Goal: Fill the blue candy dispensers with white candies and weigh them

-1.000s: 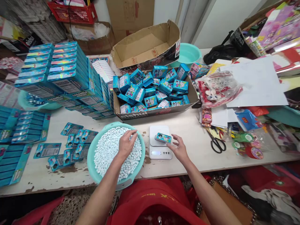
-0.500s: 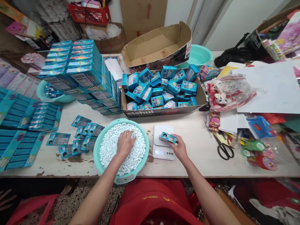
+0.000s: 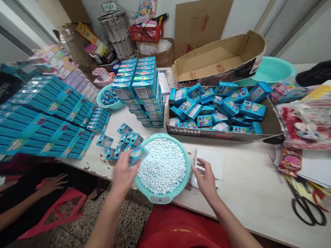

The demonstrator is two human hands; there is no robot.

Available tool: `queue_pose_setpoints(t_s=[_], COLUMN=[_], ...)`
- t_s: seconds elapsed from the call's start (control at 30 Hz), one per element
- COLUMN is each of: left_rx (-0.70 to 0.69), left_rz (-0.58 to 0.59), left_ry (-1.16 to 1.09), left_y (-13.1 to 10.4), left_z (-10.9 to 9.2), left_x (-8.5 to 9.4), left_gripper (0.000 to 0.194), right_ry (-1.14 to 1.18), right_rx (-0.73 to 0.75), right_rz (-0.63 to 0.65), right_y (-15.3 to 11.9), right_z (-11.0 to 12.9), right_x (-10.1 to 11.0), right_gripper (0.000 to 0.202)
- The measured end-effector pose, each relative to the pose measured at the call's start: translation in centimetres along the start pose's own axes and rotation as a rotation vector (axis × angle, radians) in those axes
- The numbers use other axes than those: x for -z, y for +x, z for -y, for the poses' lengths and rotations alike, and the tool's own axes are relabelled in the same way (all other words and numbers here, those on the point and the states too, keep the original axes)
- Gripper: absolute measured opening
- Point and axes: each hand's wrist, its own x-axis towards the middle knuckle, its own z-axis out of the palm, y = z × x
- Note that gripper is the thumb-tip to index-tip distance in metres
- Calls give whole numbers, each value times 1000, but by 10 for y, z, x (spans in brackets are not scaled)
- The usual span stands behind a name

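My left hand (image 3: 122,174) grips a small blue candy box (image 3: 137,155), blurred by motion, above the left rim of the turquoise basin (image 3: 160,199). Small white candies (image 3: 162,165) fill this basin. On its other side, my right hand (image 3: 207,177) has its fingers apart and holds nothing. It hovers over the near left part of a white scale (image 3: 210,160), partly covering it. Left of the basin lie several blue boxes (image 3: 125,139) with round openings at one end, close to my left hand.
Behind the basin, a carton (image 3: 222,136) holds a heap of blue boxes. Display packs stand in a stack (image 3: 147,93) and in rows (image 3: 51,124) at left. Black scissors (image 3: 307,210) lie at right. Another person's hand (image 3: 53,186) rests on their lap at left.
My view has swung left. My left hand has left the candies and now holds a blue box at the basin's left. My right hand no longer holds the box it had over the scale.
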Motion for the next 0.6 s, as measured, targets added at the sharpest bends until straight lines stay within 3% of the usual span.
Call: queue_pose_setpoints(t_s=[0.07,0.13,0.2,0.27,0.37,0.47,0.53,0.6], left_rx=[338,564,654,697,751,753,667,478], left_rz=[37,106,135,114,69,21,-88,-123], left_ry=[192,266,232,160,100,122,169,149], left_y=[-8,-13,-15,-14,-11,-14,-18,-16], left_z=[52,96,127,144,149,137,121,102], left_x=[5,-8,-32,-57,-78,-77,-72,-73], left_gripper=[47,56,56,57,64,71,69,60], right_ry=[-50,-97,-152,-209,-405,-782,-956,-1027], right_rx=[-63,-59,-28,-2,35,99,120,110], right_rz=[4,46,38,-18,-67,70,167,194], right_y=[-9,-14,-13,-6,11,24,29,32], right_z=[-22,-37,-44,-46,-47,-50,-52,-53], right_x=[-8,-13,-14,-11,-6,-7,-10,-11], right_gripper=[37,34,34,32,31,35,35,36])
